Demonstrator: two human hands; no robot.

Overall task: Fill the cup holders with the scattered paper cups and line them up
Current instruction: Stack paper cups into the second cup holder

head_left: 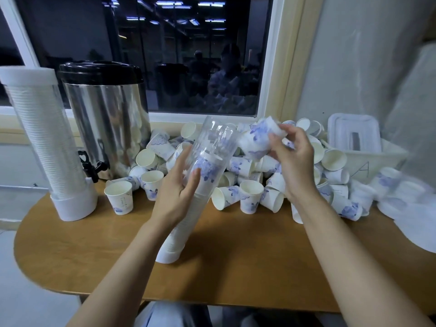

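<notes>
Your left hand (181, 185) grips a clear cup holder (203, 166), tilted at the centre of the frame and part filled with cups. Your right hand (292, 159) holds a paper cup (257, 138) just beside its open top. Loose cups (250, 194) lie behind on the table (94, 256). A full holder (44, 142) stands at left.

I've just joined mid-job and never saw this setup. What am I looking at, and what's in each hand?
No machine here: a person works bare-handed, and the single picture comes from a camera on their head, looking down. The left hand grips a tilted clear cup holder, partly filled, its base on the wooden table. The right hand pinches a small stack of cups near its open top. Behind lie heaped loose paper cups. At left stand a full holder and a metal urn.
</notes>
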